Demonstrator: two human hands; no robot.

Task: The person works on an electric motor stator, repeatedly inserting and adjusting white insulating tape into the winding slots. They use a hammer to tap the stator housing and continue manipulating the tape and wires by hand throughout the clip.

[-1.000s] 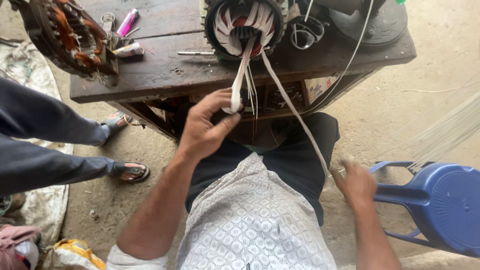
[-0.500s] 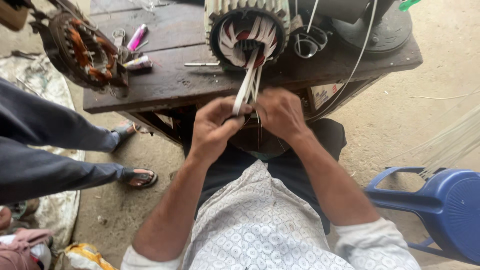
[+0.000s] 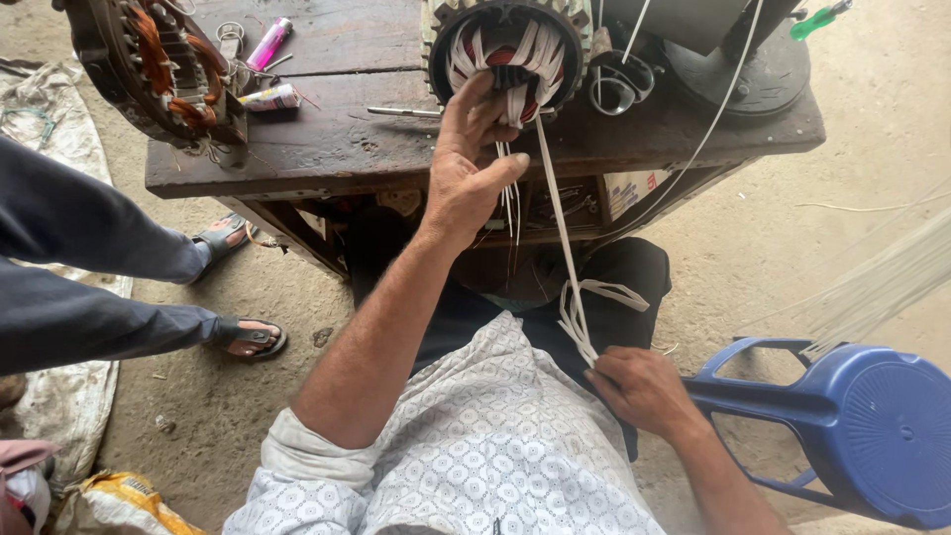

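Observation:
A round motor stator (image 3: pixel 505 50) with white strips in its slots stands at the front edge of a dark wooden table (image 3: pixel 337 149). My left hand (image 3: pixel 471 163) is raised to the stator's mouth, fingers apart and touching the white strips there. One white strip (image 3: pixel 560 228) runs taut from the stator down to my lap. My right hand (image 3: pixel 644 391) grips the looped lower end of that strip near my hip.
A second stator (image 3: pixel 158 64) with copper windings sits at the table's left end, by a pink lighter (image 3: pixel 267 42) and a small tube (image 3: pixel 267 97). Another person's legs and sandalled feet (image 3: pixel 248 337) are at left. A blue plastic stool (image 3: pixel 862 426) lies at right.
My right hand has dropped from the stator to my lap, pulling a white strip out taut. My left hand has risen from the hanging strips to the stator's mouth.

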